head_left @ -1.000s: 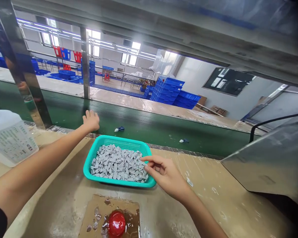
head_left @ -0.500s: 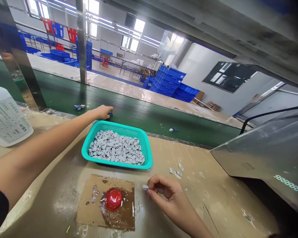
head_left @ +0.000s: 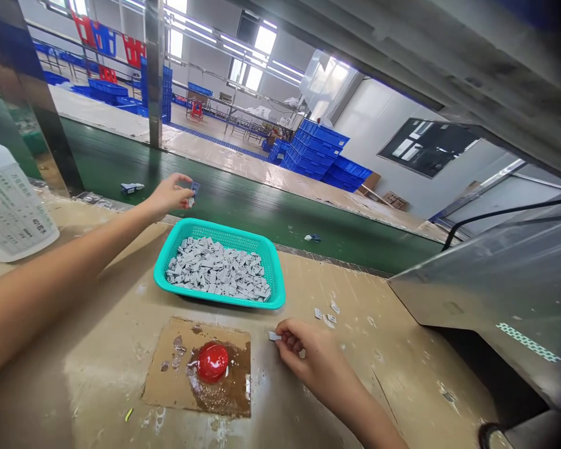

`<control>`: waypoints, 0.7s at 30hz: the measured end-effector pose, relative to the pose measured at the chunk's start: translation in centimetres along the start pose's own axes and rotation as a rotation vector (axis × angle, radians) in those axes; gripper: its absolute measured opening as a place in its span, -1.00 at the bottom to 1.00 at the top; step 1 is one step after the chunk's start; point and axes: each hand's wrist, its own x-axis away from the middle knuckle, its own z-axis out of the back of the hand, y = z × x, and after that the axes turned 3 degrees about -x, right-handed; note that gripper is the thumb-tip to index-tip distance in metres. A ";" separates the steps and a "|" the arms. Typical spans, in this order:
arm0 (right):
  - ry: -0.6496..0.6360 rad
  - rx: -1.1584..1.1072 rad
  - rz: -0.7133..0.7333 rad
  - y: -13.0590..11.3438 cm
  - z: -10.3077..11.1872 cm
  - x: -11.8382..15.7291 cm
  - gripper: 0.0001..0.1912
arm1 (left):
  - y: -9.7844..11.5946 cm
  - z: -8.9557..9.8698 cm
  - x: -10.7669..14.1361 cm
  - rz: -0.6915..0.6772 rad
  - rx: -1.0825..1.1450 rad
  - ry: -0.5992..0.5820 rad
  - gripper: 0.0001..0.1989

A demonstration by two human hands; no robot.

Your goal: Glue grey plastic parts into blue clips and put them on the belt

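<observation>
Fingers [head_left: 286,325] of the right hand [head_left: 311,349] are closed on a light-grey piece [head_left: 273,336], held at the fingertips on the near side of the turquoise basket [head_left: 219,299], toward its right end; the left hand [head_left: 168,194] is positioned over the green belt [head_left: 243,206], beyond the basket's left end, and a blue-and-white part [head_left: 194,189] is clamped between its thumb and fingers.

The basket is filled with a heap of grey pieces [head_left: 217,268]; a few loose grey pieces [head_left: 318,313] are laid on the worktop [head_left: 346,368], to the right of the basket; a brown board [head_left: 161,374] is placed nearer the viewer than the basket, its right portion wetted, and a glossy red rounded item [head_left: 212,362] is seated on it.

A labelled white container [head_left: 16,212] is stood well to the left of the basket; on the belt, one blue-and-white unit [head_left: 131,188] is located beyond the basket to the left, and another similar unit [head_left: 312,237] beyond it to the right; blue crates [head_left: 315,149] are stacked in the background, farther off than the basket.
</observation>
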 end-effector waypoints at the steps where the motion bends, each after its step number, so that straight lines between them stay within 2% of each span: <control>1: -0.004 0.027 0.007 0.0 0.0 -0.1 -0.89 | 0.7 0.2 0.9 0.000 0.088 0.001 -0.74; 3: -0.012 0.083 0.021 0.0 0.0 -0.2 -0.88 | 2.1 0.6 2.9 -0.012 0.313 -0.030 -0.79; 5: -0.018 0.150 0.031 0.0 0.0 -0.3 -0.87 | 3.2 0.7 5.0 0.006 0.553 -0.112 -0.81; 7: -0.022 0.199 0.028 -0.2 0.0 -0.4 -0.87 | 4.2 0.4 6.9 0.058 0.677 -0.216 -0.77; 10: 0.016 0.166 0.041 -0.5 -0.4 -0.1 -0.89 | 5.1 -0.5 9.1 0.114 0.666 -0.378 -0.70; 15: 0.035 -0.080 0.115 -1.3 -2.5 1.4 -0.87 | 6.0 -1.5 10.9 0.103 0.625 -0.611 -0.61; 18: 0.029 -0.126 0.099 -1.7 -3.4 1.9 -0.87 | 6.3 -1.6 11.4 0.085 0.573 -0.682 -0.59; 21: 0.034 -0.137 0.110 -1.8 -3.5 1.9 -0.87 | 6.4 -1.8 11.7 0.071 0.540 -0.684 -0.59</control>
